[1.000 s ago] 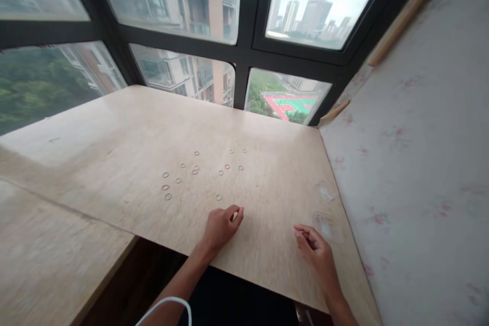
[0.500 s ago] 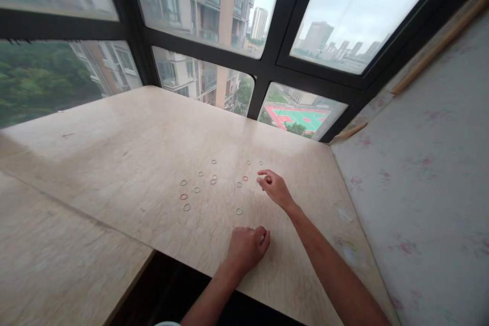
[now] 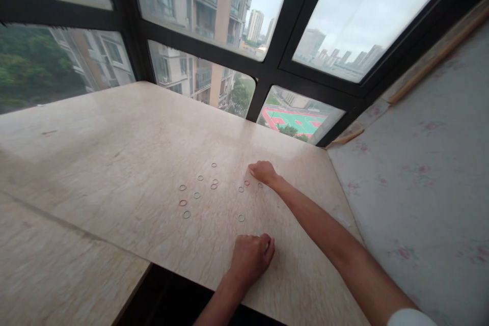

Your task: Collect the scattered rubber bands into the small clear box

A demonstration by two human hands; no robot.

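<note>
My right hand [image 3: 263, 171] reaches far over the table, thumb and fingers closed together with the tips at the surface. What they pinch, if anything, is hidden. Just below it lie a small red ring [image 3: 246, 183] and a thin dark ring [image 3: 260, 185], the latter beside the wrist. A grey ring [image 3: 241, 189] and a greenish ring [image 3: 241, 218] are nearer to me. My left hand [image 3: 252, 255] rests curled into a fist at the table's front edge; its inside cannot be seen. All the rings look like thin rubber bands.
Further left, several similar bands lie scattered, among them a red one [image 3: 183, 203] and a green one [image 3: 197, 195]. The beige marble-look table [image 3: 114, 178] meets dark window frames [image 3: 198, 51] at the back and a flowered wall [image 3: 420, 188] at right. A dark gap [image 3: 175, 290] opens below the front edge.
My right hand has moved left and away from me, its fingers closing down to the table over where two bands lay. A band beside its wrist now shows. My left hand stays in place.
</note>
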